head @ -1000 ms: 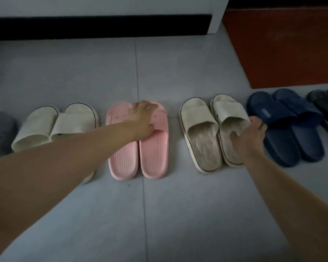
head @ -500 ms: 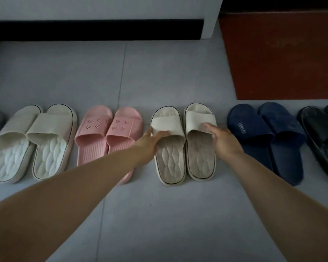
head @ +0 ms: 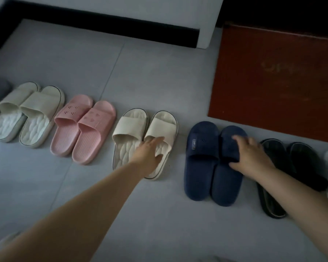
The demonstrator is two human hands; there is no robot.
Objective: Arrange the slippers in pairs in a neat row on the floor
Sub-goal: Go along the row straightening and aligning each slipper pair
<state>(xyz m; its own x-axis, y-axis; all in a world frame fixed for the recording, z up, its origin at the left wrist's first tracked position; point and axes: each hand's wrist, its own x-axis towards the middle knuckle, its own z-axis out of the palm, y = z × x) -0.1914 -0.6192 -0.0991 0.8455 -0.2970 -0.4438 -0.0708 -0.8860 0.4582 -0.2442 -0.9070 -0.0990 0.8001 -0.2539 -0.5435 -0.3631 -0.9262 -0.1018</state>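
Grey tiled floor (head: 159, 76) runs back to black skirting (head: 102, 21). The right hand (head: 252, 157) grips a navy slipper (head: 227, 182) by its strap, thumb under, fingers over. Left of that slipper, past its mate (head: 201, 148), the left hand (head: 150, 156) rests with straight fingers on a beige pair (head: 129, 129). Further left lie a pink pair (head: 80, 129) and a cream pair (head: 36, 110). Right of it is a black pair (head: 271, 201), and behind it a red mat (head: 273, 82).

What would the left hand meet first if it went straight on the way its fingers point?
Most likely the strap of the beige slipper it is over: the left hand lies above that slipper's footbed, fingers aimed at the strap's opening. Whether the fingertips touch it already is unclear.
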